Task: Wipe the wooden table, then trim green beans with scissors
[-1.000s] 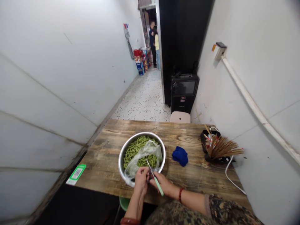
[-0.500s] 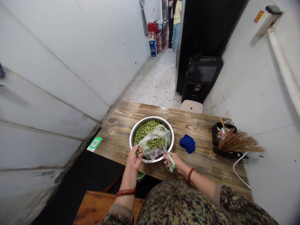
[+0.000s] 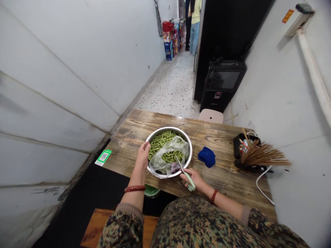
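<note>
A steel basin (image 3: 190,151) of short green pods (image 3: 161,140), which look like edamame, stands on the wooden table. A clear plastic bag (image 3: 157,162) lies open inside it, with more pods showing in its mouth and a purplish patch near the front. At the basin's left rim is my left hand (image 3: 142,154), its fingers curled together; what they hold, if anything, is hidden. My right hand (image 3: 193,177) grips scissors (image 3: 189,181) with pale green handles at the front right, their blades pointing over the basin towards the bagged pods.
Right of the basin lies a dark blue cloth (image 3: 207,156). A black holder (image 3: 237,146) with a bundle of thin brown sticks (image 3: 266,155) stands by the right wall. Under the table edge is a green container (image 3: 152,191). A pink stool (image 3: 211,116) and black speaker (image 3: 222,86) stand beyond.
My left hand has moved up and left from the basin's front to its left rim; the pods seen in its fingers no longer show. My right hand keeps the scissors in nearly the same place.
</note>
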`<state>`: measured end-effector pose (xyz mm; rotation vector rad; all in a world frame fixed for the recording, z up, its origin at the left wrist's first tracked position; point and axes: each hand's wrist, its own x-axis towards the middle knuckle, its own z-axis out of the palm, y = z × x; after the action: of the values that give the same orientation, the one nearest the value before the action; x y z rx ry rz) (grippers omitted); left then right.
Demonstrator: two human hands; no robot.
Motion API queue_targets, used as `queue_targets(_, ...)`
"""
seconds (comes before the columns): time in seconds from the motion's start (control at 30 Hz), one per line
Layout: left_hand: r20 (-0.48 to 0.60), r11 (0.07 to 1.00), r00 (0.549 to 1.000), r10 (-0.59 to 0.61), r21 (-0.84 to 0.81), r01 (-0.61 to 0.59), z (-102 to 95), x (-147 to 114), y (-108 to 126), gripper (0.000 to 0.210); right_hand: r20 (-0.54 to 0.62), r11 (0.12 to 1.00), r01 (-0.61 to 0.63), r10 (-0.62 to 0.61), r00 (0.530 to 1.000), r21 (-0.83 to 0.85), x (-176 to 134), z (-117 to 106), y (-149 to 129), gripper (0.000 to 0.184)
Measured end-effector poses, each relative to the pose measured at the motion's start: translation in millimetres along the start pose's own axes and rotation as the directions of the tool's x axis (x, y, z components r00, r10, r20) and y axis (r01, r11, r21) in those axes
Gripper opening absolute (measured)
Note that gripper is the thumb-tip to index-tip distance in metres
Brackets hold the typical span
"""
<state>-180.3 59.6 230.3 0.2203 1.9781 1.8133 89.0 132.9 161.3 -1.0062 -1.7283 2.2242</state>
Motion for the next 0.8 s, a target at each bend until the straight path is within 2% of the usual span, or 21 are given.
queue_targets(0.17,0.169,0.985,0.983,-0.075,0.164,0.047,13.4,-32.4,-24.3,0.032,0.01,0.995,0.05,-0.049,0.999,-0.092,1.1,-6.8,-3.5,0.062)
queue_targets(0.3,0.275,0.942,0.96,-0.049,0.333,-0.047,34.0,-46.0,-45.5,0.006,0.057,0.966,0.159,-0.151,0.987,-0.203,0.6,-7.9,-9.9,0.05)
queue_targets(0.37,0.29,0.913,0.957,-0.003,0.392,-0.116,40.9,-44.5,-52.4,0.015,0.123,0.982,0.11,-0.092,0.988,-0.155,-2.5,-6.4,-12.6,0.052)
queue_targets(0.47,0.306,0.866,0.952,0.026,0.468,-0.174,45.4,-39.3,-60.0,0.024,0.193,0.995,-0.104,0.102,0.976,0.003,-8.1,-2.6,-12.7,0.064)
queue_targets(0.53,0.311,0.839,0.95,0.024,0.51,-0.188,46.0,-37.6,-64.4,0.024,0.209,0.979,-0.193,0.177,0.962,0.058,-10.1,-0.9,-10.3,0.07)
queue_targets(0.63,0.309,0.817,0.951,0.019,0.543,-0.193,44.6,-38.8,-69.2,0.02,0.217,0.97,-0.229,0.208,0.954,0.079,-8.9,-0.9,-5.5,0.073)
queue_targets(0.77,0.301,0.826,0.954,-0.016,0.541,-0.157,38.7,-38.7,-70.5,0.002,0.199,0.97,-0.218,0.194,0.961,0.108,-4.6,-3.6,-1.7,0.071)
queue_targets(0.8,0.296,0.835,0.955,-0.031,0.533,-0.138,36.7,-37.3,-70.1,0.008,0.189,0.971,-0.213,0.19,0.963,0.113,-3.9,-4.3,-1.8,0.069)
